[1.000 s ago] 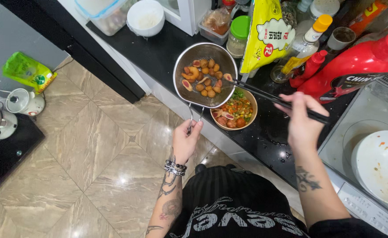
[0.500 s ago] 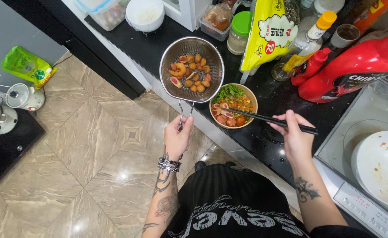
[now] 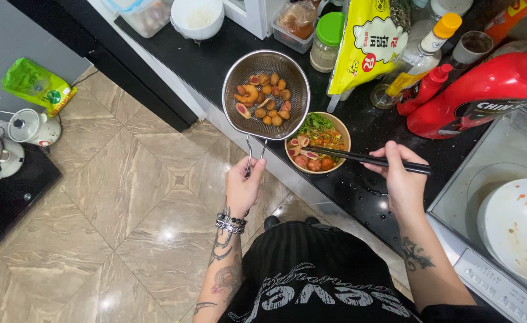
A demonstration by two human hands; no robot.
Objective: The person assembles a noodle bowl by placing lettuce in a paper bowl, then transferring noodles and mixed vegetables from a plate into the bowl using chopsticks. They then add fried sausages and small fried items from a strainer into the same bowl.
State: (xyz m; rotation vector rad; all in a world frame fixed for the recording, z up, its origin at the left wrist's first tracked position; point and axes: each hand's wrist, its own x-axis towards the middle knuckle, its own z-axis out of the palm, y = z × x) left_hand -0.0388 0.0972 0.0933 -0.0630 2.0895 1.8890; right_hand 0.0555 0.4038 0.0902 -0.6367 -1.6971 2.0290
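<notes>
Left hand [image 3: 242, 186] I keep clenched on handle of mesh strainer [image 3: 266, 93], now level, left of bowl [image 3: 317, 143]. Right hand [image 3: 402, 179] pinches black chopsticks [image 3: 365, 158]; tips came down into bowl, so food goes across piece by piece.

Along the back of the black surface [image 3: 215, 60] stand a white bowl [image 3: 197, 17], a green-lidded jar [image 3: 327, 42], a yellow bag [image 3: 368, 42], a yellow-capped bottle [image 3: 422, 51] and two red bottles [image 3: 485, 90]. A used white plate [image 3: 518, 227] lies at the right. On the tiled floor [image 3: 126, 209] sit a green packet [image 3: 36, 87] and a small white cooker [image 3: 33, 127].
</notes>
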